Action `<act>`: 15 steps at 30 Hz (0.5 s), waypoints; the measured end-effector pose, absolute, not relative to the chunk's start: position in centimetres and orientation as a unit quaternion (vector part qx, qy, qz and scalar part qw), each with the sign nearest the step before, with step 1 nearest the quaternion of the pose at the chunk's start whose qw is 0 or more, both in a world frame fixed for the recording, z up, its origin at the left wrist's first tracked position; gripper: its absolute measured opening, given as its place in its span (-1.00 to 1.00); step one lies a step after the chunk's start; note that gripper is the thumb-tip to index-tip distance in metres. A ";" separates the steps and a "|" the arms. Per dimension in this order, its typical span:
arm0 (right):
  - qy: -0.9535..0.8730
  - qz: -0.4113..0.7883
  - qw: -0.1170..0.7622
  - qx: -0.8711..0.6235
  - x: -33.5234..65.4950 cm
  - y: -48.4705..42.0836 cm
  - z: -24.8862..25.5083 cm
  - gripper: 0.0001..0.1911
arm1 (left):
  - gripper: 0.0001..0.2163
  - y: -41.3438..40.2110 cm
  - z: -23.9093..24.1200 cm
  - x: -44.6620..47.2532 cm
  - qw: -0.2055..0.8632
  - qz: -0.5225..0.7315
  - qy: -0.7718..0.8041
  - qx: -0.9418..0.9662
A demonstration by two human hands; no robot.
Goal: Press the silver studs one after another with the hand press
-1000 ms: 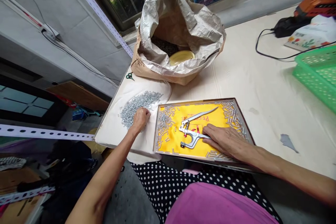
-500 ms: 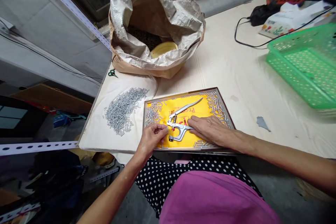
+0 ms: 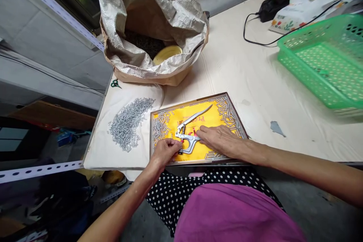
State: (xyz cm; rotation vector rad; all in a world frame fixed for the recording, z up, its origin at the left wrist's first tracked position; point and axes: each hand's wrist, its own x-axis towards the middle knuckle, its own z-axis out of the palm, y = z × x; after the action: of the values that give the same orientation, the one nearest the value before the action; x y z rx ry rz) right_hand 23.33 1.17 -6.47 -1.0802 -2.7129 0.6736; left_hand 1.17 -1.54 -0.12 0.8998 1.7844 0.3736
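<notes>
Silver snap-fastener pliers [image 3: 190, 140], with a spring and a red tip, lie in a shallow tray [image 3: 237, 116] lined in yellow. Their upper handle is raised, so the jaws stand apart. My right hand [image 3: 219, 140] is closed on the lower handle and rests over the tray. At the jaw end, my left hand [image 3: 166, 150] pinches thumb and forefinger together; whatever is between them is too small and hidden to name. Small metal springs [image 3: 225, 110] line the tray's right side, and more springs [image 3: 160, 126] lie loose at its left.
A heap of the same small springs [image 3: 126, 123] lies on the cloth-covered table left of the tray. Behind stands an open woven sack [image 3: 181, 70] holding a yellow bowl [image 3: 168, 53]. Green-handled scissors [image 3: 115, 83] lie near the left edge. A green basket [image 3: 317, 90] stands right.
My left hand has moved in to the pliers' lower jaw, its fingertips now covering part of it. My right hand keeps its hold. The whole view has shifted slightly.
</notes>
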 end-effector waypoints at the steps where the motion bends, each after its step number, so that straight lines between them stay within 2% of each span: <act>1: -0.902 0.227 0.077 -0.358 23.4 1.1 -6.6 -0.82 | -0.79 -1.3 0.0 1.2 0.525 0.146 0.748 0.378; 7: -0.898 0.231 0.120 -0.356 23.5 0.8 -7.2 -0.79 | -0.80 -0.2 0.4 1.0 0.544 0.095 0.744 0.376; 15: -0.905 0.225 0.116 -0.342 23.5 0.9 -7.4 -0.77 | -0.71 -0.1 0.0 0.2 0.566 0.073 0.725 0.387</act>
State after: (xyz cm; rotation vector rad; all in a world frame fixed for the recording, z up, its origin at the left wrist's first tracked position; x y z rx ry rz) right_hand 23.50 0.87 -7.36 -1.0004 -2.6508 0.6594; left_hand 0.16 -0.13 -0.04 0.9093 1.7041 0.1706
